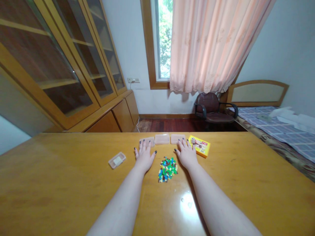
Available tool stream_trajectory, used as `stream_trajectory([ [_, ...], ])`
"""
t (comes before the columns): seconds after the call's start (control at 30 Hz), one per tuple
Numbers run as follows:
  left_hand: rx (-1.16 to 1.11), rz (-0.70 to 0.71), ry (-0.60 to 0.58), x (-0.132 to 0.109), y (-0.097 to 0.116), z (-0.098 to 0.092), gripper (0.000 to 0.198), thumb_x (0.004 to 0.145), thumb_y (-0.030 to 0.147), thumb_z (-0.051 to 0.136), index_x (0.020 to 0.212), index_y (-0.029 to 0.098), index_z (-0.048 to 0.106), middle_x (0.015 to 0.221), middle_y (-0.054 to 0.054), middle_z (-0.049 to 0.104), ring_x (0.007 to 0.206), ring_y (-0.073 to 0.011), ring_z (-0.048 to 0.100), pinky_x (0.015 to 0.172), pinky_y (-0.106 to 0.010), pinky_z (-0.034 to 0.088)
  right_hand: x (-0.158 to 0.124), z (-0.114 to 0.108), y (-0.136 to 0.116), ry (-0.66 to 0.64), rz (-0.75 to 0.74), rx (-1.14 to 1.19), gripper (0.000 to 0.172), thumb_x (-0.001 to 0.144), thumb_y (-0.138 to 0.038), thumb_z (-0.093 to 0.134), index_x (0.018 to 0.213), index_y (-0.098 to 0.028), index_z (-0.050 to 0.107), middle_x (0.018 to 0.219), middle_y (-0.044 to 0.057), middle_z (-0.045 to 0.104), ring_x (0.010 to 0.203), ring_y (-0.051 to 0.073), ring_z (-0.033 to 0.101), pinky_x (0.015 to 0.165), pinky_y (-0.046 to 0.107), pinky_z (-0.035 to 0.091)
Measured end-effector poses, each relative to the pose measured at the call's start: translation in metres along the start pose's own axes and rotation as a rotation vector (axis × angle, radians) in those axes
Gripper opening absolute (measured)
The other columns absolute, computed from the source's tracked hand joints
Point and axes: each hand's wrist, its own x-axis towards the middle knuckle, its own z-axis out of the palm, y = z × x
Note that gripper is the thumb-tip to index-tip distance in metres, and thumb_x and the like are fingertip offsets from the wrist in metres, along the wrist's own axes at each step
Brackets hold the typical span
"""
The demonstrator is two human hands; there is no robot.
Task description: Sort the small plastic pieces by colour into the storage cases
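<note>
Both my hands lie palm down with spread fingers, either side of a pile of small toy building bricks [168, 169] in green, blue, yellow, white and brown. My left hand [144, 158] is open, its fingertips at the near edge of a clear plastic tray [150, 141]. My right hand [186, 155] is open too, fingertips over another clear tray [175, 139] and close beside a yellow box [203, 146] with printed pictures. Between these two trays sits a third clear tray [162, 139]. Neither hand holds anything.
A clear case [117, 160] with a pale piece inside lies left of my left hand. The wooden table [61, 183] ends at a far edge just past the trays. Beyond are a glass-door cabinet [86, 49], an office chair [211, 106] and a bed [278, 121].
</note>
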Motion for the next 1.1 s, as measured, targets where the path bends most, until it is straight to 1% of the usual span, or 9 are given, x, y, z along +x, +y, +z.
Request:
stream_trajectory([
  [0.07,0.052,-0.059,0.037,-0.004,0.001,-0.005,0.063,0.088,0.047,0.036,0.145,0.020,0.028,0.154,-0.013,0.016,0.142,-0.0319,0.010,0.111,-0.058,0.010,0.000,0.000,0.000,-0.011,0.018,0.002,0.059,0.092,-0.049,0.034,0.144,-0.022,0.030,0.152,0.008,0.024,0.139,0.029,0.018,0.110,0.051,0.003],
  [0.17,0.151,-0.297,0.094,-0.009,-0.002,-0.013,0.068,0.086,0.050,0.039,0.144,0.016,0.030,0.152,-0.021,0.018,0.139,-0.0413,0.012,0.108,-0.061,0.010,0.001,-0.001,-0.001,-0.028,0.025,0.004,0.060,0.092,-0.049,0.034,0.145,-0.021,0.029,0.153,0.008,0.023,0.139,0.029,0.015,0.110,0.051,0.001],
  [0.27,0.178,-0.514,0.026,-0.009,-0.013,-0.017,0.075,0.084,0.055,0.039,0.144,0.012,0.029,0.149,-0.026,0.021,0.136,-0.0462,0.015,0.105,-0.064,0.014,0.001,-0.002,-0.002,-0.038,0.026,0.008,0.060,0.092,-0.049,0.034,0.145,-0.021,0.028,0.153,0.008,0.022,0.140,0.029,0.014,0.110,0.052,-0.001],
  [0.37,0.168,-0.571,-0.040,-0.007,-0.022,-0.016,0.075,0.084,0.055,0.036,0.143,0.009,0.029,0.145,-0.027,0.030,0.137,-0.0436,0.016,0.104,-0.064,0.018,0.000,-0.002,-0.002,-0.035,0.026,0.014,0.060,0.092,-0.049,0.033,0.145,-0.021,0.028,0.153,0.008,0.022,0.140,0.029,0.014,0.110,0.052,-0.002],
  [0.43,0.170,-0.531,-0.019,-0.005,-0.022,-0.014,0.075,0.085,0.054,0.036,0.143,0.008,0.029,0.145,-0.027,0.030,0.137,-0.0421,0.017,0.104,-0.062,0.020,0.001,-0.002,-0.002,-0.029,0.029,0.021,0.060,0.092,-0.049,0.033,0.145,-0.021,0.028,0.153,0.008,0.023,0.140,0.029,0.014,0.110,0.052,-0.002],
  [0.53,0.143,-0.416,0.014,-0.004,-0.016,-0.012,0.072,0.086,0.052,0.036,0.144,0.010,0.028,0.148,-0.025,0.025,0.137,-0.0397,0.021,0.105,-0.059,0.023,0.001,-0.001,-0.002,-0.031,0.041,0.030,0.060,0.092,-0.050,0.033,0.145,-0.022,0.028,0.153,0.008,0.022,0.140,0.030,0.014,0.110,0.052,-0.001],
  [0.73,0.123,0.005,0.038,-0.006,-0.008,-0.014,0.056,0.088,0.044,0.037,0.139,0.021,0.038,0.152,-0.009,0.026,0.140,-0.0298,0.017,0.110,-0.061,0.010,0.001,-0.002,-0.003,-0.039,0.047,0.029,0.060,0.092,-0.050,0.032,0.145,-0.022,0.027,0.153,0.008,0.020,0.140,0.030,0.014,0.109,0.052,-0.001],
  [0.87,0.085,0.002,-0.006,-0.001,-0.010,-0.012,0.056,0.090,0.040,0.035,0.142,0.021,0.032,0.151,-0.008,0.028,0.139,-0.0283,0.021,0.108,-0.065,0.011,0.000,-0.003,-0.003,-0.026,0.039,0.031,0.060,0.092,-0.049,0.033,0.145,-0.021,0.028,0.153,0.007,0.021,0.139,0.030,0.016,0.109,0.052,0.000],
  [1.1,0.081,-0.012,-0.004,0.006,-0.010,-0.002,0.060,0.089,0.043,0.034,0.145,0.022,0.026,0.153,-0.008,0.020,0.141,-0.0290,0.016,0.109,-0.064,0.009,0.000,-0.004,-0.004,-0.030,0.055,0.057,0.057,0.092,-0.048,0.032,0.143,-0.023,0.032,0.152,0.006,0.025,0.139,0.030,0.016,0.109,0.054,0.001],
])
